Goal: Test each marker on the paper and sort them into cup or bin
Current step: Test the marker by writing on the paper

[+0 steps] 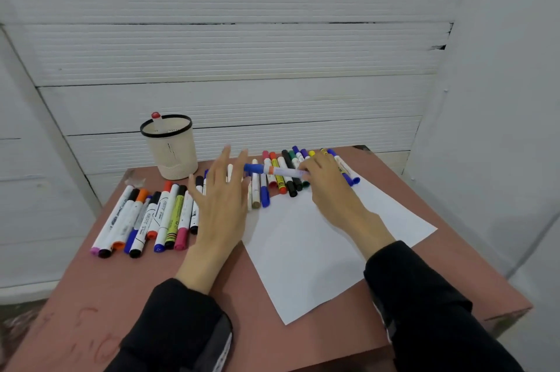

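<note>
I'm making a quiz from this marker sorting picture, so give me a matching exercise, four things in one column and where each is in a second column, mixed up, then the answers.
Things:
1. red-capped marker
2. blue-capped marker
3. paper
4. left hand

Places or states:
A. lying flat on the table, under the right forearm
B. standing in the cup
C. open, fingers spread, holding nothing
D. held in the right hand above the row of markers

Pairs: 1-B, 2-D, 3-A, 4-C

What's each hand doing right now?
Left hand: open, fingers spread, holding nothing.
Right hand: closed on a blue-capped marker.
</note>
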`<state>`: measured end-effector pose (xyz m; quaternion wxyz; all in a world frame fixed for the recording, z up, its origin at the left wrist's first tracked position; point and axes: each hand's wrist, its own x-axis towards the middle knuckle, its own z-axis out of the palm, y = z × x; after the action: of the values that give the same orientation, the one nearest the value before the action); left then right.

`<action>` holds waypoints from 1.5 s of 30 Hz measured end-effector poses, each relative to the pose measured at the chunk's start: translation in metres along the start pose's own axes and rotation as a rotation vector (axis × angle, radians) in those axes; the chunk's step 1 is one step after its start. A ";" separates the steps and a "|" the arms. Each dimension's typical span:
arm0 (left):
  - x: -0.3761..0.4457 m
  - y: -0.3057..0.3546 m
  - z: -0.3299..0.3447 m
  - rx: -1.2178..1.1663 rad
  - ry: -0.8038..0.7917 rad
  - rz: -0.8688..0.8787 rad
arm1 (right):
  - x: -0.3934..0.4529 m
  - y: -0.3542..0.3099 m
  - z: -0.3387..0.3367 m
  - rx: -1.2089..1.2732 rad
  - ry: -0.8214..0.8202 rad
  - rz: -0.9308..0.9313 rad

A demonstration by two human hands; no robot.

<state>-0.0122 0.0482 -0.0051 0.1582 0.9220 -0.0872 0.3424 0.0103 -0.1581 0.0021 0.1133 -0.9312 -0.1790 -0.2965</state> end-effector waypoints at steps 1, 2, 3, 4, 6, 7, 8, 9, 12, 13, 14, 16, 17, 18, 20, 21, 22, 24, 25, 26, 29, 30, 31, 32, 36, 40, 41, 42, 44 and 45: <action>0.000 -0.009 -0.004 0.010 0.000 0.034 | -0.001 -0.004 -0.001 0.037 -0.015 -0.010; -0.001 -0.016 -0.008 0.011 -0.011 0.066 | -0.001 -0.007 -0.002 0.062 -0.021 -0.019; -0.003 -0.022 -0.012 0.007 -0.029 0.085 | 0.000 -0.011 -0.002 0.068 -0.036 -0.025; -0.005 -0.026 -0.015 -0.003 -0.043 0.088 | 0.001 -0.015 -0.001 0.059 -0.044 -0.032; -0.006 -0.032 -0.018 -0.031 -0.046 0.064 | 0.002 -0.021 0.002 0.019 -0.009 -0.058; -0.006 -0.033 -0.017 -0.038 -0.047 0.051 | 0.001 -0.023 0.003 -0.005 0.016 -0.061; -0.006 -0.033 -0.017 -0.037 -0.045 0.052 | 0.000 -0.026 0.004 -0.020 0.026 -0.064; -0.007 -0.033 -0.016 -0.037 -0.040 0.064 | -0.001 -0.029 0.005 -0.034 0.041 -0.076; -0.010 -0.026 -0.017 -0.096 -0.061 0.059 | -0.002 -0.044 0.005 -0.090 0.070 -0.154; -0.011 -0.025 -0.017 -0.116 -0.073 0.047 | 0.000 -0.050 0.007 -0.102 0.060 -0.171; -0.011 -0.024 -0.017 -0.127 -0.075 0.041 | 0.001 -0.053 0.006 -0.090 0.033 -0.163; -0.010 -0.028 -0.016 -0.122 -0.067 0.039 | 0.002 -0.057 0.006 -0.034 -0.041 -0.164; -0.010 -0.031 -0.015 -0.120 -0.075 0.032 | 0.001 -0.057 0.006 0.002 -0.059 -0.167; -0.010 -0.034 -0.015 -0.120 -0.095 0.022 | 0.000 -0.056 0.006 0.048 -0.081 -0.157; -0.010 -0.033 -0.017 -0.107 -0.127 0.020 | -0.002 -0.053 0.004 0.131 -0.128 -0.127; -0.010 -0.031 -0.019 -0.099 -0.134 0.028 | -0.002 -0.052 0.003 0.150 -0.141 -0.122; -0.010 -0.029 -0.021 -0.100 -0.134 0.035 | -0.002 -0.052 0.003 0.156 -0.153 -0.118; -0.010 -0.026 -0.023 -0.127 -0.138 0.040 | -0.003 -0.051 0.003 0.151 -0.161 -0.116; -0.010 -0.025 -0.023 -0.149 -0.145 0.035 | -0.003 -0.051 0.003 0.148 -0.145 -0.120; -0.011 -0.026 -0.024 -0.184 -0.166 0.020 | -0.004 -0.051 0.003 0.143 -0.119 -0.127; -0.010 -0.022 -0.024 -0.332 -0.171 0.028 | -0.006 -0.053 -0.001 0.099 -0.041 -0.137; -0.008 -0.022 -0.022 -0.385 -0.197 -0.009 | -0.006 -0.053 -0.001 0.094 -0.035 -0.137; -0.006 -0.021 -0.020 -0.419 -0.231 -0.055 | -0.006 -0.053 -0.001 0.093 -0.031 -0.136; -0.003 -0.021 -0.018 -0.440 -0.290 -0.120 | -0.006 -0.053 -0.001 0.092 -0.023 -0.136; -0.005 -0.022 -0.016 -0.477 -0.365 -0.195 | -0.007 -0.054 0.002 0.055 0.050 -0.131; -0.006 -0.022 -0.017 -0.479 -0.379 -0.195 | -0.007 -0.054 0.003 0.037 0.075 -0.097; -0.006 -0.021 -0.017 -0.478 -0.368 -0.189 | -0.006 -0.053 0.002 0.025 0.087 -0.092; -0.006 -0.021 -0.018 -0.479 -0.352 -0.171 | -0.005 -0.052 0.001 0.015 0.090 -0.093; -0.007 -0.021 -0.022 -0.475 -0.328 -0.088 | -0.006 -0.053 -0.003 -0.005 0.011 -0.057; -0.009 -0.020 -0.022 -0.467 -0.322 -0.036 | -0.006 -0.054 -0.007 -0.009 -0.081 -0.013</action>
<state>-0.0270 0.0757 0.0003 0.3565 0.9046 -0.1711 0.1591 -0.0198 -0.1132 0.0099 0.0997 -0.9418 -0.1883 -0.2599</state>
